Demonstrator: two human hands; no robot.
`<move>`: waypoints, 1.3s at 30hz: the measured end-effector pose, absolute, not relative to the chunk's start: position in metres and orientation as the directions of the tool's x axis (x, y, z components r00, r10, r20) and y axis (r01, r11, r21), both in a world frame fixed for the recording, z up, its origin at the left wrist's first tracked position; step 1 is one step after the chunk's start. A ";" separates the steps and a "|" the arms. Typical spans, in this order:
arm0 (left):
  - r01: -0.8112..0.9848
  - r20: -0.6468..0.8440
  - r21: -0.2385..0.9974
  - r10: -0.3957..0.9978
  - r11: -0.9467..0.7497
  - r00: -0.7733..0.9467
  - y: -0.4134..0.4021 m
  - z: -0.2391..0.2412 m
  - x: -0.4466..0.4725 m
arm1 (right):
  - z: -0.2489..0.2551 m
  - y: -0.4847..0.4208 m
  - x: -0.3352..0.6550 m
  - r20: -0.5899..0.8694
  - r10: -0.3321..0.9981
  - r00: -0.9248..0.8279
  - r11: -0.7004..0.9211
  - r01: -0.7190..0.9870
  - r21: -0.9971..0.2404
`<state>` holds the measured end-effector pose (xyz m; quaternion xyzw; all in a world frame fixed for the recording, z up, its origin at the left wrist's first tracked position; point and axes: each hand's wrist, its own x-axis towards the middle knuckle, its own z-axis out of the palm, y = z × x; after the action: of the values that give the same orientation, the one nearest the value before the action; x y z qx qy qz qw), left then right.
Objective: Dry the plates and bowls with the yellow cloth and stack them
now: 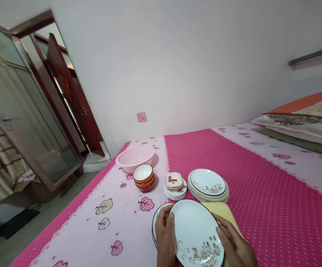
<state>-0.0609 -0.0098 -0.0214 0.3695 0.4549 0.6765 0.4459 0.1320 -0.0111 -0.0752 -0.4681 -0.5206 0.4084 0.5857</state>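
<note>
A white plate [195,226] with a dark rim and brown flowers is gripped at both edges. My left hand [165,233] is closed on its left rim, thumb on top. My right hand [233,239] holds the right rim, thumb on the face and fingers behind. Partly covered by my left hand and the held plate, more dark-rimmed plates [158,218] lie on the bed. A folded yellow cloth [226,213] shows behind the held plate on the right. Just beyond stands a stack of large plates [208,181], its top one flowered.
Small plates [174,193] carry a square red-and-white dish [173,180]. Stacked orange and red bowls [144,177] stand left of them, before a pink basin [134,157]. The bed [138,237] has a pink patterned sheet; pillows [305,118] lie far right. A glass door [33,96] stands left.
</note>
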 end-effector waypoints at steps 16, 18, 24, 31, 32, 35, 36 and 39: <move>-0.864 -0.041 0.403 0.949 0.302 0.312 -0.025 -0.030 -0.044 | -0.048 -0.010 0.138 0.063 0.949 0.310 0.084 -0.056 -0.995; -0.865 -0.029 0.392 0.944 0.313 0.329 -0.022 -0.035 -0.042 | -0.049 -0.007 0.136 0.053 0.954 0.295 0.072 -0.055 -0.996; -0.909 -0.023 0.340 0.969 0.240 0.248 -0.013 -0.044 -0.045 | -0.064 0.000 0.142 0.385 0.885 0.263 0.291 0.332 -0.897; -0.933 0.017 0.320 0.984 0.164 0.178 -0.002 -0.049 -0.065 | -0.102 0.006 0.159 0.774 0.617 -0.143 0.560 0.771 -0.303; -0.933 0.021 0.317 0.982 0.170 0.187 -0.001 -0.051 -0.067 | -0.109 0.004 0.160 0.776 0.595 -0.210 0.556 0.805 -0.208; -0.944 0.059 0.294 0.983 0.151 0.176 0.002 -0.056 -0.071 | -0.128 -0.002 0.161 0.710 0.599 -0.370 0.545 0.838 -0.023; -0.950 0.068 0.282 0.985 0.134 0.159 0.003 -0.057 -0.071 | -0.131 -0.004 0.161 0.684 0.614 -0.393 0.537 0.844 0.002; -0.959 0.033 0.266 0.994 0.093 0.105 0.003 -0.055 -0.070 | -0.135 -0.003 0.163 0.674 0.624 -0.396 0.515 0.857 0.026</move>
<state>-0.0700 0.0034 -0.0552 0.1107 0.0778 0.6644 0.7351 0.1631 -0.0035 -0.1350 -0.4547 -0.8138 -0.1886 0.3089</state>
